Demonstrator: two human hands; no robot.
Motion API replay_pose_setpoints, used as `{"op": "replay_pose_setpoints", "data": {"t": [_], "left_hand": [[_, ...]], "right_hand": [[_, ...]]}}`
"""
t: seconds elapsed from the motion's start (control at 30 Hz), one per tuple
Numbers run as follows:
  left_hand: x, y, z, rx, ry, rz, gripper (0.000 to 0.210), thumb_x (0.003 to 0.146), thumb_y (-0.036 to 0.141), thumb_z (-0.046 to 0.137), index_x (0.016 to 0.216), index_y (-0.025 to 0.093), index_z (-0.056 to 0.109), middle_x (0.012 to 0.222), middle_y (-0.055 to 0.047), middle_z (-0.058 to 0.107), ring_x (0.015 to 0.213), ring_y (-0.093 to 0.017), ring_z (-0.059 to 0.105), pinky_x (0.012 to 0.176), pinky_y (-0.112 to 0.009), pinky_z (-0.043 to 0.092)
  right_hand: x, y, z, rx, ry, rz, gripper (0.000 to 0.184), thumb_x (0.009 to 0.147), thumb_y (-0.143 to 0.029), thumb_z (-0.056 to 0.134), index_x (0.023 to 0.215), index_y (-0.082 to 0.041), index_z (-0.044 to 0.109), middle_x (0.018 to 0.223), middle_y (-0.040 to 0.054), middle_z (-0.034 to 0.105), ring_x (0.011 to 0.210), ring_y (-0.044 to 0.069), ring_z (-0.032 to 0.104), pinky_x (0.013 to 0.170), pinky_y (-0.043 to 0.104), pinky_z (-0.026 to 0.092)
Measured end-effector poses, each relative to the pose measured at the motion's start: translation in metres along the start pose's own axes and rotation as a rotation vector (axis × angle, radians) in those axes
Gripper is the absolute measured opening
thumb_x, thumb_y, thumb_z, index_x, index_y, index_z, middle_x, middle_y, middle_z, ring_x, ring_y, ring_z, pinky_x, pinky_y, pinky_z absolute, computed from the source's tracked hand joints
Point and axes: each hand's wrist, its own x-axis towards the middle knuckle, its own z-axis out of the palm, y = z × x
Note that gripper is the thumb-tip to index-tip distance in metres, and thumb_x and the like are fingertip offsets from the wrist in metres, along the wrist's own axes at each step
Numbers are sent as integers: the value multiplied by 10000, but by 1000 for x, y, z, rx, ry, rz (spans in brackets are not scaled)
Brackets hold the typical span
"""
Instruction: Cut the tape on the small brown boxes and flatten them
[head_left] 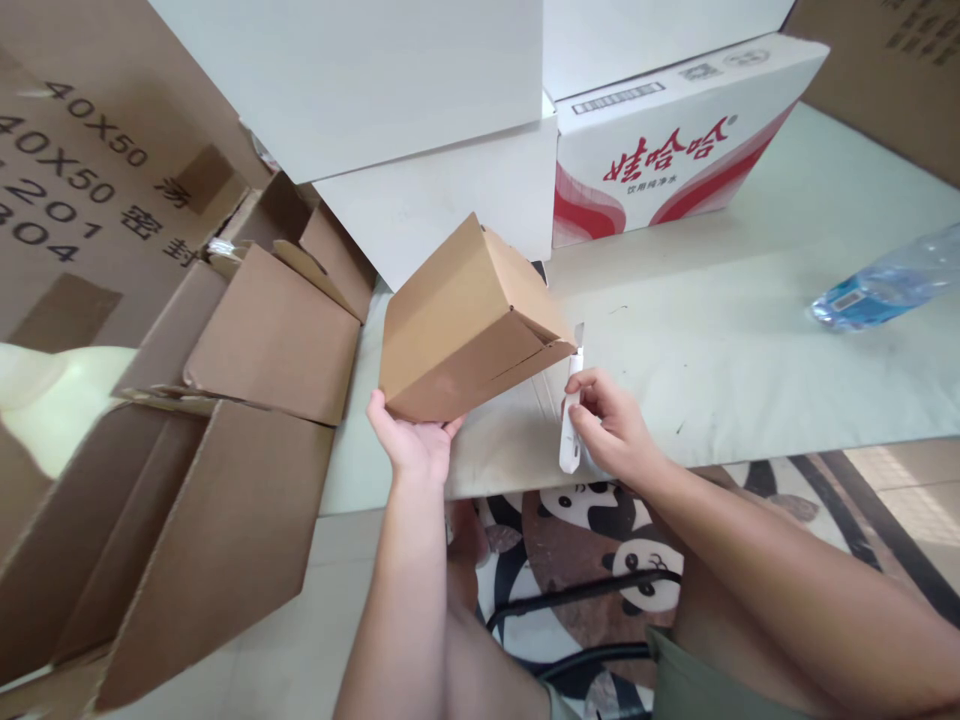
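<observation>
A small brown cardboard box [450, 320] is tilted above the table, carried from below by my left hand [420, 440]. The left thumb presses the box's lower left edge, and the other fingers are mostly hidden beneath it. My right hand [607, 415] is closed round a white utility knife [571, 430]. The knife's blade is out and points up, close to the box's right corner; whether it touches the cardboard I cannot tell. A perforated line runs along the box's near side.
White cartons [442, 190] stand stacked at the back, beside a red-and-white water carton [667, 150]. A plastic bottle [877, 290] lies on the pale table [720, 330] at the right. Large open cardboard boxes [225, 520] fill the left. A panda-patterned mat [585, 580] is below.
</observation>
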Motion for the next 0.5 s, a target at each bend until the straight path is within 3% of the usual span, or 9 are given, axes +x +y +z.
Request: {"op": "replay_pose_setpoints", "data": {"t": [0.3, 0.5], "left_hand": [[-1, 0, 0, -1, -7, -8, 534, 844, 633, 448, 1222, 294, 616, 1375, -133, 576, 1251, -365, 564, 920, -549, 547], [-1, -5, 0, 26, -5, -1, 505, 843, 635, 469, 1177, 296, 640, 1359, -118, 599, 1253, -358, 570, 949, -562, 529]], "right_hand": [[-1, -2, 1, -1, -51, 45, 96, 837, -213, 492, 929, -239, 496, 559, -85, 431, 498, 114, 429, 524, 260, 339], [-5, -2, 10, -75, -254, 55, 84, 878, -263, 503, 956, -232, 507, 559, -78, 501, 487, 116, 480, 526, 257, 362]]}}
